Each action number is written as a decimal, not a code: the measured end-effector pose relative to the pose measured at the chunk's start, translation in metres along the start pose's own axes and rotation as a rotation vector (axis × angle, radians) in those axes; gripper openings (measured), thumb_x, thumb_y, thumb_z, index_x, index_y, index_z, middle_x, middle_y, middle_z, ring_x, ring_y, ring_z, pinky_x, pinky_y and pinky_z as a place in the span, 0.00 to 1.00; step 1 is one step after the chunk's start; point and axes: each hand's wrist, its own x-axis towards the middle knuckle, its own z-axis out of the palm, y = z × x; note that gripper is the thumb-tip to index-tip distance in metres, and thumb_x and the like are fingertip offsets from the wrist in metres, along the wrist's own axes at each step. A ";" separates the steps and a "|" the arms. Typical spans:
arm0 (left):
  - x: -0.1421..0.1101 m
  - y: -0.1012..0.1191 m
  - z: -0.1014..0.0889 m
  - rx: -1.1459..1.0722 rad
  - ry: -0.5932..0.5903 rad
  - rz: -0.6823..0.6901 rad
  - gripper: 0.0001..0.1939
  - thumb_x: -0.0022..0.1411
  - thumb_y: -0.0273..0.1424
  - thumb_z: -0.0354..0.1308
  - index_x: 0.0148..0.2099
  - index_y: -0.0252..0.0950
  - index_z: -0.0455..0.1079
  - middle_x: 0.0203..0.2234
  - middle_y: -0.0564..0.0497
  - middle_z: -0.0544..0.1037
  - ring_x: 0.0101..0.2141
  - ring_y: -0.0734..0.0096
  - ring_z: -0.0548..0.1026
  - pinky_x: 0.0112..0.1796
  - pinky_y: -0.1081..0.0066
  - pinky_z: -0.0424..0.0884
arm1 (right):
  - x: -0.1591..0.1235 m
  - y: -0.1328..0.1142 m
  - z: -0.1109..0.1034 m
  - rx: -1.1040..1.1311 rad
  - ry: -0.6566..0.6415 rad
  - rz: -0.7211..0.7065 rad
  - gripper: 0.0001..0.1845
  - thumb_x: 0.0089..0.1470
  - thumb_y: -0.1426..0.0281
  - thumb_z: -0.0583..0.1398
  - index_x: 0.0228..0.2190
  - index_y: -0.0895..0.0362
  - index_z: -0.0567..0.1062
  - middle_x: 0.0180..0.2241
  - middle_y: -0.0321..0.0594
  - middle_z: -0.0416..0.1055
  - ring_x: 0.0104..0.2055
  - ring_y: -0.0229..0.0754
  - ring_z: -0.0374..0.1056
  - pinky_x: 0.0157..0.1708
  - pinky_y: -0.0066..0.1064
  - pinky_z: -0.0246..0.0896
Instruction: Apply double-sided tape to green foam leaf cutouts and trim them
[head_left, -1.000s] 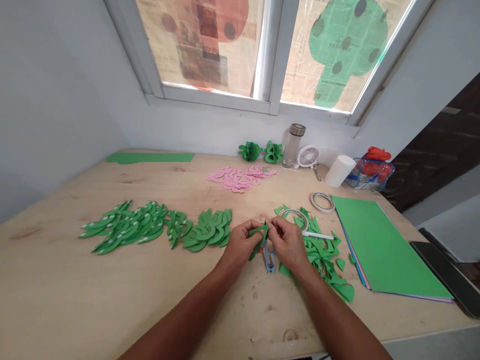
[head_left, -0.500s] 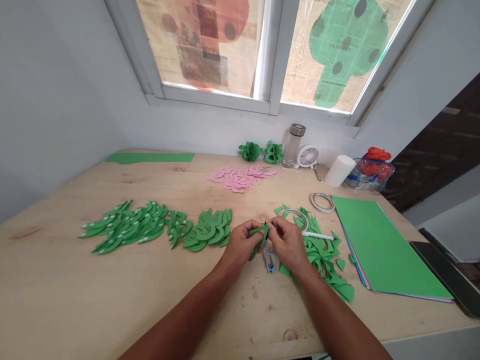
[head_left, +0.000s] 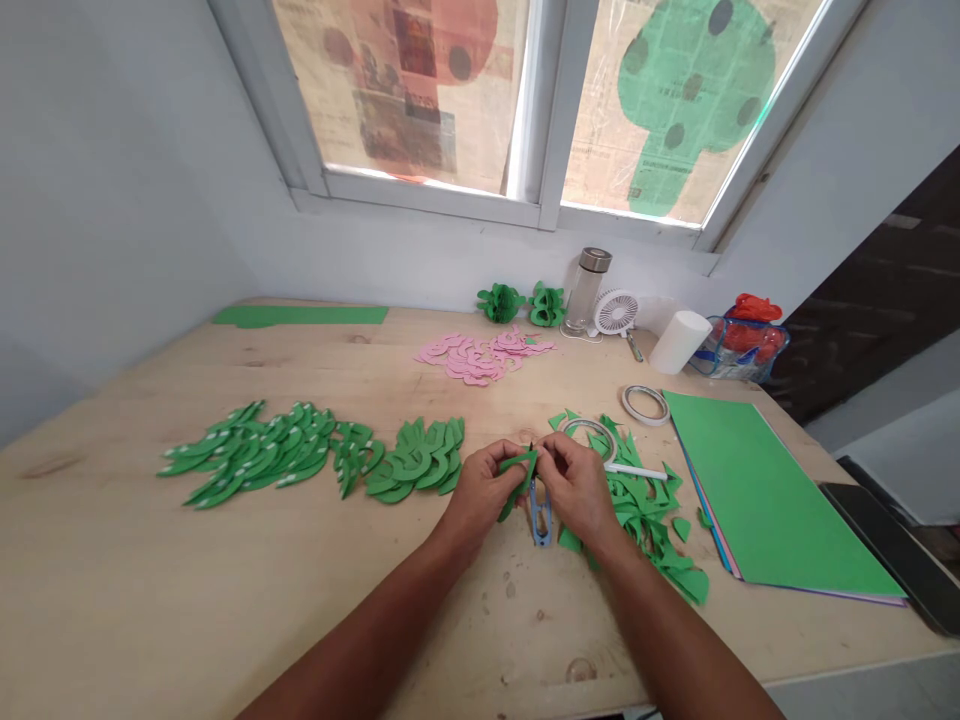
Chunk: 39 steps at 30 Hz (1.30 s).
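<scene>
My left hand (head_left: 480, 493) pinches a curved green paper cut-out (head_left: 519, 478) just above the wooden table (head_left: 225, 580). My right hand (head_left: 579, 490) meets it from the right, its fingertips closed on the same piece's upper end. Under the two hands lie small blue snips (head_left: 539, 512) on the table. A roll of tape (head_left: 587, 430) sits just beyond my right hand.
Rows of finished green cut-outs (head_left: 300, 455) lie to the left, green scraps (head_left: 652, 520) to the right. A stack of green sheets (head_left: 765, 495), a second tape roll (head_left: 645, 403), pink cut-outs (head_left: 480, 355), a bottle (head_left: 587, 290), a small fan (head_left: 616, 313) and a black device (head_left: 892, 555) surround them.
</scene>
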 end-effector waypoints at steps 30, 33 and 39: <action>-0.001 0.000 0.000 0.019 -0.012 -0.006 0.07 0.49 0.33 0.56 0.28 0.34 0.64 0.12 0.57 0.66 0.15 0.78 0.63 0.18 0.77 0.56 | 0.000 -0.002 -0.001 0.009 -0.028 0.009 0.09 0.51 0.69 0.52 0.21 0.57 0.66 0.17 0.30 0.57 0.21 0.33 0.54 0.22 0.24 0.47; -0.001 -0.001 -0.001 0.023 -0.009 0.000 0.07 0.48 0.33 0.57 0.27 0.34 0.65 0.12 0.57 0.66 0.15 0.78 0.63 0.18 0.77 0.56 | 0.000 -0.002 -0.001 0.005 -0.027 0.004 0.10 0.51 0.69 0.52 0.21 0.57 0.65 0.17 0.30 0.56 0.21 0.33 0.54 0.22 0.24 0.47; -0.002 0.003 0.000 0.037 -0.004 -0.017 0.07 0.48 0.33 0.56 0.27 0.34 0.64 0.12 0.57 0.66 0.15 0.78 0.63 0.18 0.77 0.55 | 0.000 -0.002 0.000 0.012 -0.033 0.002 0.10 0.51 0.69 0.52 0.21 0.57 0.65 0.17 0.30 0.57 0.21 0.33 0.54 0.22 0.24 0.47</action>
